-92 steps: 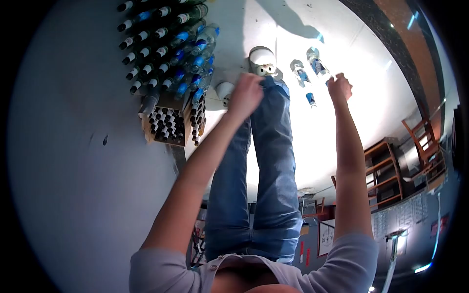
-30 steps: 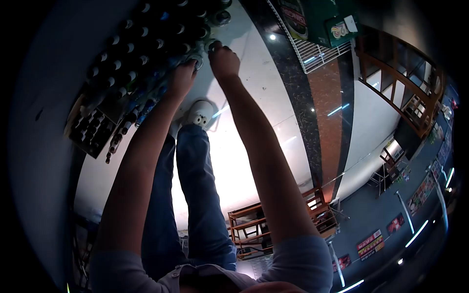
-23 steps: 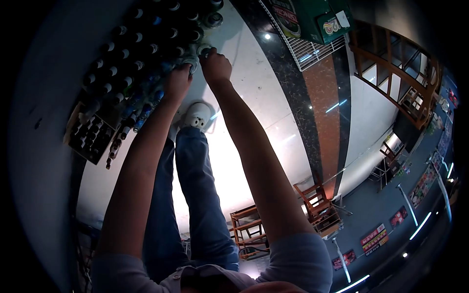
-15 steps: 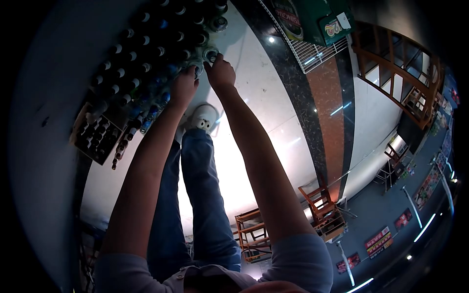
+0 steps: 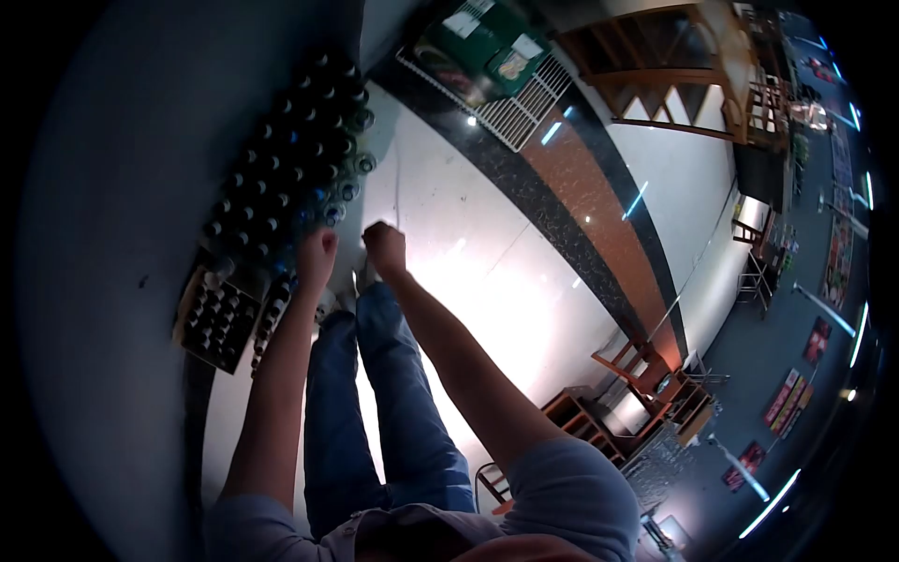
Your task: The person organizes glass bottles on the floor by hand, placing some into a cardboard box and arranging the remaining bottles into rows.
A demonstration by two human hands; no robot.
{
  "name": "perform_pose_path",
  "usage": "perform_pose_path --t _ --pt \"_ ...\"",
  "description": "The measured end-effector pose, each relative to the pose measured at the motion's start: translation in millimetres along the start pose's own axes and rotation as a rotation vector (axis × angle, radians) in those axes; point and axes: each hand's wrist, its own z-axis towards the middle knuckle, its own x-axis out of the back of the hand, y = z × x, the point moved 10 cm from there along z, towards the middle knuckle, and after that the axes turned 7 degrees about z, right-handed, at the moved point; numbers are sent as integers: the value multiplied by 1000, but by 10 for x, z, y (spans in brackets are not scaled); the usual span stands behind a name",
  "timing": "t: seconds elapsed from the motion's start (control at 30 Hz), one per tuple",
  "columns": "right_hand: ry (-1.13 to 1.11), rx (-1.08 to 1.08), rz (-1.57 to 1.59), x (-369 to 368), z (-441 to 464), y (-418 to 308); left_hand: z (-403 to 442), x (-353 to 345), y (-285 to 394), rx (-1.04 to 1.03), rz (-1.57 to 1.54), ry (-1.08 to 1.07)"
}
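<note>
Many dark and clear bottles (image 5: 281,159) stand packed together on the floor at the left, beside the wall. My left hand (image 5: 318,251) is closed near the front edge of the group, below a clear bottle (image 5: 333,214); nothing shows in its fingers. Just to the right, over the pale floor, my right hand (image 5: 384,249) is curled into a fist and looks empty. A gap separates the two hands. Below the group, a cardboard box (image 5: 222,323) holds several dark bottles with pale necks.
A green carton (image 5: 482,51) rests on a white wire rack (image 5: 524,110) at the top. Wooden furniture (image 5: 655,70) stands at the upper right, and a wooden chair (image 5: 637,361) at the lower right. My legs (image 5: 398,393) are below my hands.
Both hands have drawn back from the clear bottles toward my body, and the right has let go of its bottle. The view has turned, with the rack and carton now further left.
</note>
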Motion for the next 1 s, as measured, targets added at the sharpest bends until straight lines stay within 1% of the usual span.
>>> perform_pose_path --t 0.03,0.1,0.17,0.2,0.23,0.27,0.3,0.33,0.37,0.4,0.43,0.47,0.53,0.57,0.6,0.63,0.67,0.7,0.73,0.77,0.8,0.83,0.9,0.93,1.0 --pt "19 96 -1 69 -161 -193 -123 114 10 7 -14 7" --pt "-148 -277 285 156 -447 -293 -349 382 129 -18 -17 28" --pt "-124 -233 313 482 -668 -739 -594 705 223 -20 59 56" --pt "-166 -308 353 540 -804 -837 -669 760 218 -29 76 55" --pt "-223 -384 392 538 -975 -933 -729 833 203 -59 8 99" --pt "-206 -279 519 381 -1001 -847 -871 1029 185 -69 -53 140" --pt "-218 -286 744 191 -1037 -714 -1008 1282 388 -80 -116 140" --pt "-158 -450 1035 402 -1230 -942 -1164 1542 645 -105 -155 104" --pt "-159 -199 860 485 -1224 -1075 -1287 1640 546 -93 -206 163" --pt "-133 -36 42 860 -1328 -1495 -1405 1641 372 -107 -426 182" --pt "-64 59 17 984 -1472 -1643 -1709 1983 643 -66 -382 220" --pt "-108 -21 303 853 -1512 -1475 -2011 2187 758 -7 -416 208" --pt "-115 -54 361 899 -1770 -1613 -2478 2418 876 79 -463 208" --pt "-66 27 291 1044 -1991 -1892 -2750 2481 882 119 -467 200" --pt "-113 28 395 830 -2006 -1657 -2968 2505 917 144 -474 156" --pt "-216 -188 559 808 -2247 -1806 -3115 2538 923 157 -479 115" --pt "-298 -233 504 709 -2361 -1859 -3252 2501 811 202 -536 110" --pt "-376 -286 442 627 -2503 -1882 -3355 2544 743 192 -526 145" --pt "-399 -287 433 583 -2635 -1940 -3454 2515 642 243 -605 149" --pt "-460 -362 457 500 -2750 -1990 -3501 2501 553 280 -685 156" --pt "-516 -434 479 424 -2828 -2032 -3537 2529 497 300 -675 194" --pt "-521 -422 469 349 -2829 -2054 -3526 2543 457 299 -683 209" --pt "-573 -445 581 162 -2938 -2135 -3524 2638 447 274 -617 278" --pt "-566 -435 587 109 -2953 -2162 -3487 2613 481 270 -625 286" --pt "-542 -413 564 5 -2972 -2315 -3473 2824 646 117 -592 591"
